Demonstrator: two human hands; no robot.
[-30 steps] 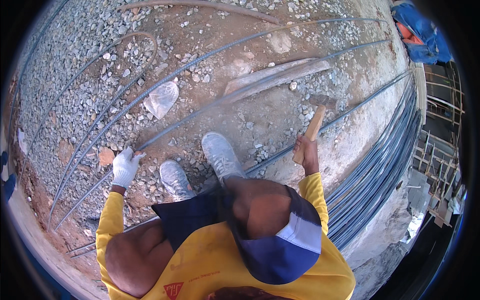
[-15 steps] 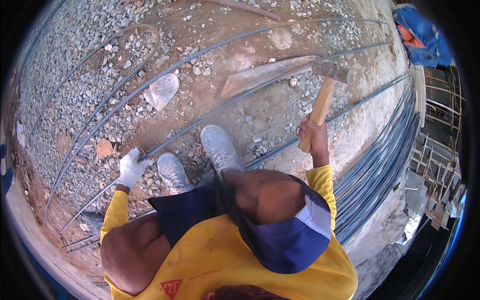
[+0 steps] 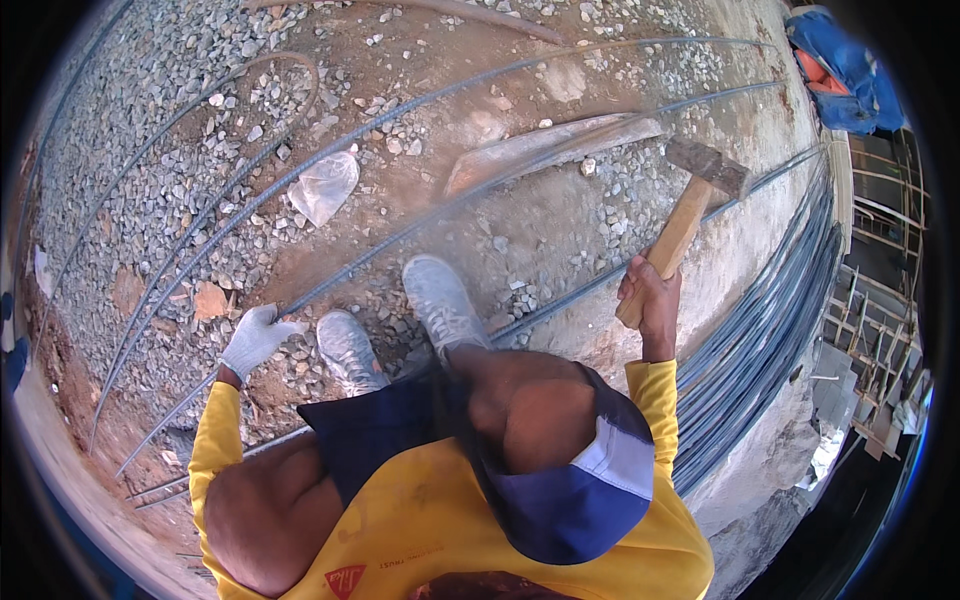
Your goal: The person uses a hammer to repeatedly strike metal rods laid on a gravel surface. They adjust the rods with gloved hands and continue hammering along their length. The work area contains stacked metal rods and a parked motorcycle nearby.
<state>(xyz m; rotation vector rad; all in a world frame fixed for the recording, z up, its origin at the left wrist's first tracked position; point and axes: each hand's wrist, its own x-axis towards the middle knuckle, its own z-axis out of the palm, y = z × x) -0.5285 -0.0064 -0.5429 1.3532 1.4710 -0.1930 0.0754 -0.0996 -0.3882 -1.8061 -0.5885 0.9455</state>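
Observation:
My left hand (image 3: 257,342), in a pale glove, is closed loosely around a long steel rebar (image 3: 395,239), its thumb apart from the fingers. The rebar runs away to the far right, blurred along its middle, crossing a long pale slab-like piece (image 3: 500,161). My bare right hand (image 3: 652,303) grips the lower end of a sledgehammer (image 3: 683,224) with a short wooden handle. Its rusty metal head is raised, apart from the held rebar, and overlaps another rebar in the view.
Gravel (image 3: 130,140) covers the left side. More rebars curve across it, near a crumpled plastic bag (image 3: 325,186). A dense rebar bundle (image 3: 770,320) lies at the right, beside wooden framing (image 3: 885,190) and a blue tarp (image 3: 850,75). My shoes (image 3: 440,300) stand close to the held rebar.
The hammer and my right hand have moved right and slightly nearer. My left hand has shifted a little left, its fingers looking looser. The held rebar's middle has become more blurred.

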